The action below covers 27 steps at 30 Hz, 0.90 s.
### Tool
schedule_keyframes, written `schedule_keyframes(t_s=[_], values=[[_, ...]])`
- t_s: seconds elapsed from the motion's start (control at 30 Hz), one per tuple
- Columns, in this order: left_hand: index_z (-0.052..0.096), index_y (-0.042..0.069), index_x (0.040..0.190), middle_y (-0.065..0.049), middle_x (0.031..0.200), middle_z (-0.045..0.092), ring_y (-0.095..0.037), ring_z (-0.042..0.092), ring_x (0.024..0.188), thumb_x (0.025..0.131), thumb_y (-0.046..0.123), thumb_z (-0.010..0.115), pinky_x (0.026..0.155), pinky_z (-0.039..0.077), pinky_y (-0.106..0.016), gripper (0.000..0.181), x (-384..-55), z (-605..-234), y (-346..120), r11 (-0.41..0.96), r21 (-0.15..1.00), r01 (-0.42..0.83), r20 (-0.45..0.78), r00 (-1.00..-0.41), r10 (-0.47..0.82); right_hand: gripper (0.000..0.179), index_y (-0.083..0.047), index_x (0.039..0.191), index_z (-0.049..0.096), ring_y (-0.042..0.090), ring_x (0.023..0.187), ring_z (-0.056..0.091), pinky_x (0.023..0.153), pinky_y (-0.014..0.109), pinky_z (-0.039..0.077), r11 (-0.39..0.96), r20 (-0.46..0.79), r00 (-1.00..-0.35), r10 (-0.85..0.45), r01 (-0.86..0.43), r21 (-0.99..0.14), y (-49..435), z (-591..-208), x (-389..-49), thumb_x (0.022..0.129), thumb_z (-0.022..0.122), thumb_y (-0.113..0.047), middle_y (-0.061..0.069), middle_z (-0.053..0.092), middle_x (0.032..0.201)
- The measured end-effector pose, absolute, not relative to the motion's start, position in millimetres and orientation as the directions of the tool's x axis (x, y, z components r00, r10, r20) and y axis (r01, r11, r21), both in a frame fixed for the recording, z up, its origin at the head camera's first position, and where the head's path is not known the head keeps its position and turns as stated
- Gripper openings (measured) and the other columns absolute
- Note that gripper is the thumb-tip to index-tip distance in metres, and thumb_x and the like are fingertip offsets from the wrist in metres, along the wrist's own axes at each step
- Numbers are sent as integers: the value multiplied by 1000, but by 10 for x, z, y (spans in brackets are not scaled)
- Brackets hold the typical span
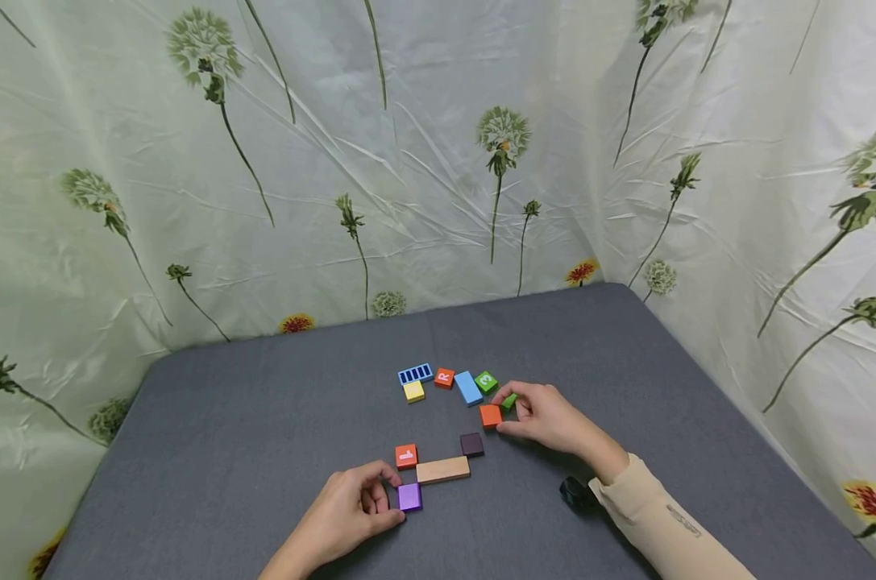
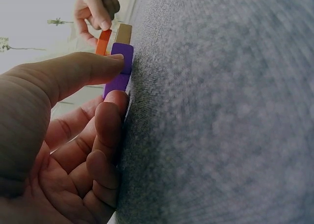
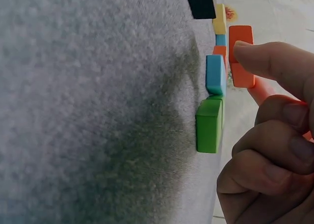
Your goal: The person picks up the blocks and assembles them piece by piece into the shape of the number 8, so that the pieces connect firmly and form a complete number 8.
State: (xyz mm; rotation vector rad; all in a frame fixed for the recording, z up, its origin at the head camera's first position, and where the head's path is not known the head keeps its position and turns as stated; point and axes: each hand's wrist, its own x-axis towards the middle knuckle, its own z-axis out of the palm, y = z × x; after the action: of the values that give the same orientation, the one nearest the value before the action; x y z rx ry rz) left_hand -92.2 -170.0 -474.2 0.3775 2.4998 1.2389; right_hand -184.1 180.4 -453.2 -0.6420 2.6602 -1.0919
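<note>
In the head view my left hand pinches a purple block between thumb and index finger; in the left wrist view the block appears low at the cloth. The purple block sits near the left end of a plain wooden block. An orange-red block with a white mark lies just behind it. My right hand pinches a plain orange block, held a little above the table in the right wrist view. A green block lies partly hidden behind the right fingers.
A dark block touches the wooden block's right end. Farther back lie a light-blue block, a green numbered block, a red lettered block, a yellow block and a blue striped block. Grey cloth covers the table.
</note>
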Motion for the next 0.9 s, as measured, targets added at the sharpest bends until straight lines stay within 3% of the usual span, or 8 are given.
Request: schedule_keyframes(t_s=[0.9], values=[[71, 17, 106, 7, 75, 61, -2, 52, 61, 84, 21, 93, 54, 40, -21, 31, -921, -4757, -1710, 583, 808, 86, -169, -914, 368, 30, -16, 114, 72, -3, 57, 34, 58, 19, 34, 556, -29, -840, -542, -332, -762, 1895, -4446, -1512, 90, 88, -23, -13, 39, 64]])
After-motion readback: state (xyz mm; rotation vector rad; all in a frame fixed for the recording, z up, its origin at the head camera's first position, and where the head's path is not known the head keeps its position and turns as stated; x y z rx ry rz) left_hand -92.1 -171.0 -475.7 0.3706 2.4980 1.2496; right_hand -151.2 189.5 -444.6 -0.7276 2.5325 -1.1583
